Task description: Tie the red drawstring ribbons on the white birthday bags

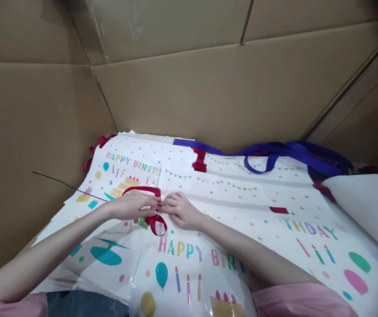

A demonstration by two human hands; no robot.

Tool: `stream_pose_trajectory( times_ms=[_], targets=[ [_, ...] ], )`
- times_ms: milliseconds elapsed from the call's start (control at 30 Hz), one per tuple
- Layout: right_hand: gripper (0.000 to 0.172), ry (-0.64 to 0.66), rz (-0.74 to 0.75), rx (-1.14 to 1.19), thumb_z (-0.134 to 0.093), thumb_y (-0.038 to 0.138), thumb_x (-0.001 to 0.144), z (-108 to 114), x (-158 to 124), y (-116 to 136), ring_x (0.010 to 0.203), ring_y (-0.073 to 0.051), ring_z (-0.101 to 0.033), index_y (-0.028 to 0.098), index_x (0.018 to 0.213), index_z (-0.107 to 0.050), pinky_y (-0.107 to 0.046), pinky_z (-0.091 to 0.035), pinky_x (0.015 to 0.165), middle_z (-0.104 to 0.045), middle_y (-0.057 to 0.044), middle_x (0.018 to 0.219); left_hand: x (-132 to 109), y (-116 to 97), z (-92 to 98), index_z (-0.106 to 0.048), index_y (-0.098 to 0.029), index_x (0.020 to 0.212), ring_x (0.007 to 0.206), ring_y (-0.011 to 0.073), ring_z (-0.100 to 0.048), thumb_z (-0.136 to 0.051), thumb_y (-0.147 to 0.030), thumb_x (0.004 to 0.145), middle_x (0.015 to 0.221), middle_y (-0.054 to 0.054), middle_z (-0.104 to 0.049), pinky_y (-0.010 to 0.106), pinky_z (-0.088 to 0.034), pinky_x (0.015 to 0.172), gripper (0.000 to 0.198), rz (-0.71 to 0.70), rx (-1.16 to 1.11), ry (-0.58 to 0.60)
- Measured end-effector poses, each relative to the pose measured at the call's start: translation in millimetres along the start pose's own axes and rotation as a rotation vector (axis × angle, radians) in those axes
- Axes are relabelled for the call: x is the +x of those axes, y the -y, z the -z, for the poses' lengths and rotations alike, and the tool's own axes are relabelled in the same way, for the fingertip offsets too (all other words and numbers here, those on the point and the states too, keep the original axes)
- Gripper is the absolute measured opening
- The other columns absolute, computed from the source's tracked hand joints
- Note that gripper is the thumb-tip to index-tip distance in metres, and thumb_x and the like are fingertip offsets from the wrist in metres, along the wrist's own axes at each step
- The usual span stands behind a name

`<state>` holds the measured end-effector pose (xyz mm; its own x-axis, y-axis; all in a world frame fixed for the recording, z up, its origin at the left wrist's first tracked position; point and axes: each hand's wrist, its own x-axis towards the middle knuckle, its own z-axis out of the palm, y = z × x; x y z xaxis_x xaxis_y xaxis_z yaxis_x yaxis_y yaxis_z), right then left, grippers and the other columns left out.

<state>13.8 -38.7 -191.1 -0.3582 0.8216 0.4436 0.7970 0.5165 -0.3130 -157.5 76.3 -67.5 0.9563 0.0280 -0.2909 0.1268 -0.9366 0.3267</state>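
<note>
My left hand (134, 206) and my right hand (183, 210) meet at the edge of a white sheet (215, 207) printed with candles, balloons and birthday lettering. Both hands have their fingers bent and pinched around a red ribbon (160, 225), whose loops stick out above and below my left fingers. Where exactly each fingertip grips is partly hidden. Beneath lies another printed sheet (109, 169) with a cake and presents. A thin dark strand (66, 185) runs out to the left from near my left wrist.
Cardboard walls (189, 97) rise at the back and sides. Along the back edge lies a loose purple ribbon (294, 154). Red ribbon pieces (199, 159) sit on the stacked sheets, and more red ribbon (105, 141) hangs at the far left corner. A curled white sheet (367, 207) stands at right.
</note>
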Motion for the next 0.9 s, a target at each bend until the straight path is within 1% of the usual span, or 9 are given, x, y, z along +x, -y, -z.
stream_pose_trajectory(
  times_ms=[100,233,367,467,567,667,767,833,900],
  targets=[
    [0.038,-0.001,-0.011,-0.002,-0.046,0.011,0.080,-0.3,-1.2,0.3,0.108,-0.022,-0.045,0.024,0.112,-0.062,-0.040,-0.030,0.090,-0.061,-0.005,0.116,14.8,1.1,1.7,-0.061,-0.019,0.083,0.084,0.0183,-0.060,-0.038,-0.039,0.093,0.097,0.005,-0.066,0.023,-0.038,0.069,0.033,0.011,-0.025,0.073],
    [0.036,-0.010,-0.019,0.016,-0.044,0.011,0.081,1.5,-6.7,0.5,0.106,-0.022,-0.046,0.023,0.110,-0.063,-0.040,-0.031,0.088,-0.061,-0.006,0.116,28.0,8.0,-0.1,-0.058,-0.019,0.081,0.074,0.0170,-0.058,-0.040,-0.036,0.092,0.084,0.003,-0.064,0.023,-0.035,0.062,0.028,0.082,-0.013,0.088],
    [0.036,-0.031,-0.026,0.036,-0.042,0.011,0.083,3.0,-12.9,-0.5,0.104,-0.021,-0.047,0.024,0.111,-0.062,-0.040,-0.030,0.087,-0.061,-0.006,0.117,33.7,13.7,2.2,-0.056,-0.019,0.080,0.059,0.0127,-0.056,-0.038,-0.035,0.092,0.073,-0.001,-0.062,0.022,-0.034,0.059,0.027,0.144,-0.059,0.121],
    [0.030,-0.044,-0.019,0.033,-0.043,0.012,0.083,2.3,-14.8,-1.7,0.105,-0.022,-0.047,0.021,0.103,-0.063,-0.040,-0.030,0.087,-0.062,-0.006,0.114,39.9,16.0,6.0,-0.057,-0.017,0.073,0.066,0.0139,-0.057,-0.039,-0.037,0.091,0.080,0.002,-0.062,0.023,-0.034,0.060,0.031,0.144,-0.030,0.030],
    [0.022,-0.056,-0.008,0.023,-0.044,0.011,0.080,1.6,-16.2,-2.8,0.106,-0.022,-0.046,0.019,0.090,-0.062,-0.039,-0.029,0.087,-0.061,-0.006,0.113,49.8,20.2,7.4,-0.057,-0.016,0.066,0.068,0.0163,-0.055,-0.042,-0.037,0.088,0.072,0.004,-0.061,0.024,-0.031,0.057,0.034,0.217,0.037,-0.054],
    [0.021,-0.048,-0.009,0.006,-0.045,0.010,0.079,1.9,-18.7,-3.5,0.106,-0.022,-0.046,0.019,0.088,-0.061,-0.039,-0.029,0.087,-0.061,-0.006,0.112,60.8,27.4,5.0,-0.058,-0.016,0.062,0.062,0.0155,-0.053,-0.045,-0.034,0.087,0.063,0.003,-0.061,0.024,-0.029,0.055,0.033,0.274,0.050,-0.057],
    [0.023,-0.052,-0.019,-0.008,-0.045,0.010,0.078,2.2,-21.3,-3.5,0.110,-0.022,-0.045,0.020,0.092,-0.062,-0.040,-0.028,0.089,-0.061,-0.005,0.110,69.6,35.3,0.9,-0.059,-0.015,0.060,0.061,0.0144,-0.054,-0.048,-0.031,0.085,0.063,0.003,-0.062,0.024,-0.029,0.056,0.032,0.238,0.047,-0.046],
    [0.025,-0.068,-0.029,-0.015,-0.045,0.010,0.078,1.9,-22.4,-3.3,0.119,-0.025,-0.041,0.021,0.093,-0.062,-0.042,-0.025,0.092,-0.061,-0.004,0.110,73.7,39.5,-1.2,-0.060,-0.015,0.059,0.060,0.0138,-0.053,-0.049,-0.031,0.085,0.061,0.003,-0.062,0.023,-0.030,0.056,0.032,0.209,0.057,-0.035],
    [0.028,-0.076,-0.045,-0.020,-0.045,0.010,0.077,1.4,-23.2,-3.2,0.129,-0.028,-0.033,0.022,0.095,-0.062,-0.045,-0.022,0.095,-0.061,-0.003,0.111,76.6,42.5,-2.1,-0.061,-0.015,0.060,0.059,0.0134,-0.053,-0.049,-0.031,0.084,0.060,0.002,-0.062,0.023,-0.030,0.056,0.032,0.191,0.065,-0.035]
  ],
)
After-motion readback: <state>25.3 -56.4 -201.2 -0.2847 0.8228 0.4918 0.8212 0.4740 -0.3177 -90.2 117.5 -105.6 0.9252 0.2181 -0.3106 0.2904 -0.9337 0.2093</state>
